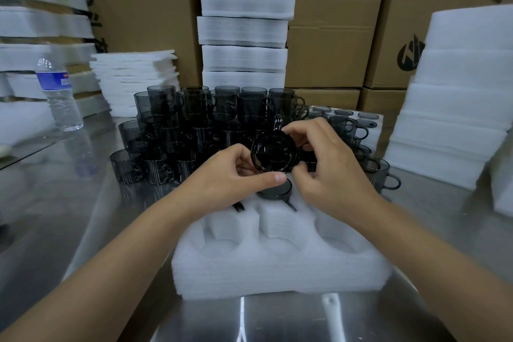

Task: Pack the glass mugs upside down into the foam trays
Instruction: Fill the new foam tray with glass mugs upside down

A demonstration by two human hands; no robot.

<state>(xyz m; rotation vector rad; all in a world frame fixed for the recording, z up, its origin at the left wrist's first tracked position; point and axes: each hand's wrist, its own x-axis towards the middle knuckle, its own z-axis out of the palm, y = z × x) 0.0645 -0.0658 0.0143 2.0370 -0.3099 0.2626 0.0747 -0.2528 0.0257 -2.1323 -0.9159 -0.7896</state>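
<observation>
The left hand [230, 172] and right hand [330, 164] both grip one dark mug [273, 154] over the foam tray [277, 266]. The tray's far edge is hidden behind them.

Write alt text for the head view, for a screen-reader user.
The left hand and right hand grip a dark glass mug over a white foam tray on a steel table. The tray's three near pockets are empty; a second mug sits in a back pocket. Behind stand stacked mugs.
</observation>
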